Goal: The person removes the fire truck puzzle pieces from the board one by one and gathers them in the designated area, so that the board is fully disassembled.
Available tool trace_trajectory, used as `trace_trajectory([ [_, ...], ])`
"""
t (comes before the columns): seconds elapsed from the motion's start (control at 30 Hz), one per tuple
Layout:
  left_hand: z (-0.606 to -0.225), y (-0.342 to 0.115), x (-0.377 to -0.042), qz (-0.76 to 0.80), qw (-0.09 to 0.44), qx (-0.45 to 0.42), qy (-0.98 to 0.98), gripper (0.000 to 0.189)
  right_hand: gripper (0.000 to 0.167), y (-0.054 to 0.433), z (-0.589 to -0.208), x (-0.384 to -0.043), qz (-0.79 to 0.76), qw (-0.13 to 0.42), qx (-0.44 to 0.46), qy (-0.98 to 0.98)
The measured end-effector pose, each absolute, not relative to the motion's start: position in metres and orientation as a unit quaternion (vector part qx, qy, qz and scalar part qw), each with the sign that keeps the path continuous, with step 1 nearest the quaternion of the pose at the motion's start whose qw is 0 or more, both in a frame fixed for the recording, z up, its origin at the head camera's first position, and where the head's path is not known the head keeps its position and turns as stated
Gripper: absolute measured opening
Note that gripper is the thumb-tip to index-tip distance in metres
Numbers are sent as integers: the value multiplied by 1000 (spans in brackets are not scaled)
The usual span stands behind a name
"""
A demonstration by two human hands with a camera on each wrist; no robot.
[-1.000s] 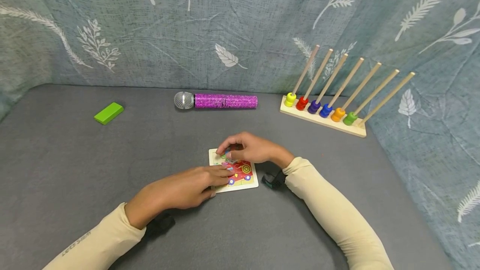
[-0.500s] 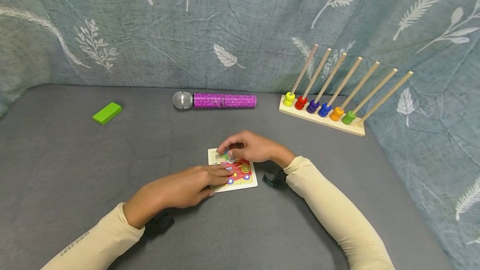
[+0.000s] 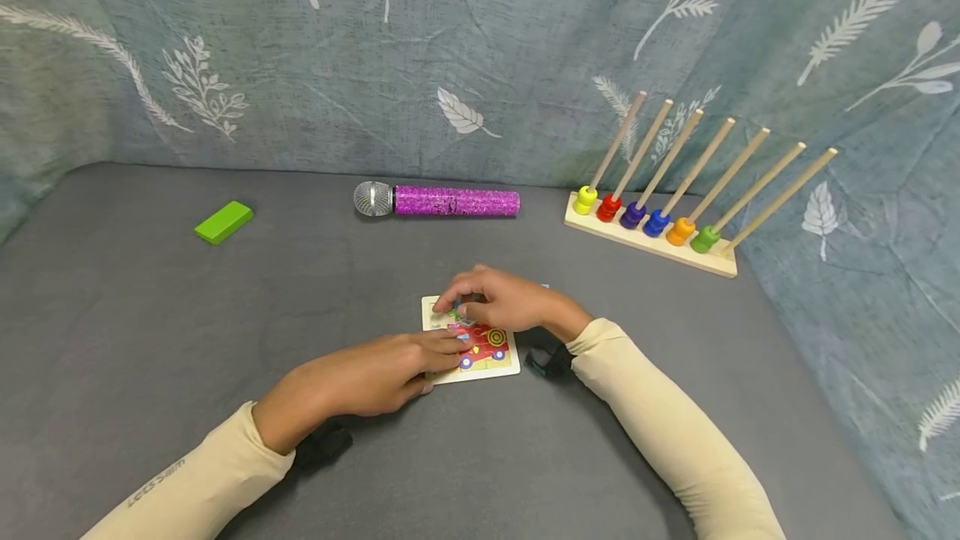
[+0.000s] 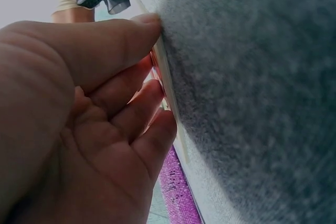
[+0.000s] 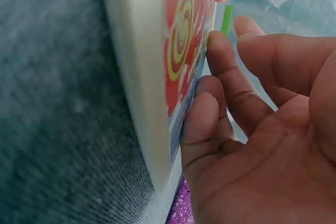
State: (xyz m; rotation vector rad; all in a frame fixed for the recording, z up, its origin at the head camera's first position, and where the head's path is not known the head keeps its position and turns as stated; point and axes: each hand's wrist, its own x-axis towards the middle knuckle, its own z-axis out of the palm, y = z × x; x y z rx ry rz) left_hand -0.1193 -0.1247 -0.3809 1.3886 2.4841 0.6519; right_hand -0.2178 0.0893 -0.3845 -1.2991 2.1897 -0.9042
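Note:
A small square jigsaw puzzle (image 3: 487,347) with a cream border and a red car picture lies flat on the grey table. My left hand (image 3: 375,369) reaches over its left side, fingers fairly straight on the picture; in the left wrist view the thumb is at the board's edge (image 4: 169,80). Over the far part of the puzzle is my right hand (image 3: 498,298), bent at the fingers. Seen from the right wrist, several fingertips (image 5: 202,114) are against the puzzle face, while the thumb stands off it. Both hands cover part of the picture.
Behind the puzzle lies a microphone (image 3: 450,201) with a glittery purple handle. A green block (image 3: 224,222) is at the far left. The wooden bead stand (image 3: 652,244) with upright rods stands far right, by a leaf-print cloth (image 3: 337,65). A blue bit (image 3: 545,285) shows beyond my right wrist.
The head view has shifted slightly. Both hands stay nearly still on the puzzle; a small blue bit now shows beyond the right wrist.

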Motion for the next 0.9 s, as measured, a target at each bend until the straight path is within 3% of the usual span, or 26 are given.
trace_trajectory([
  [0.9,-382,-121,-121,233,124,463,846,48,26,86,-389,-222,-353,206,-460,788],
])
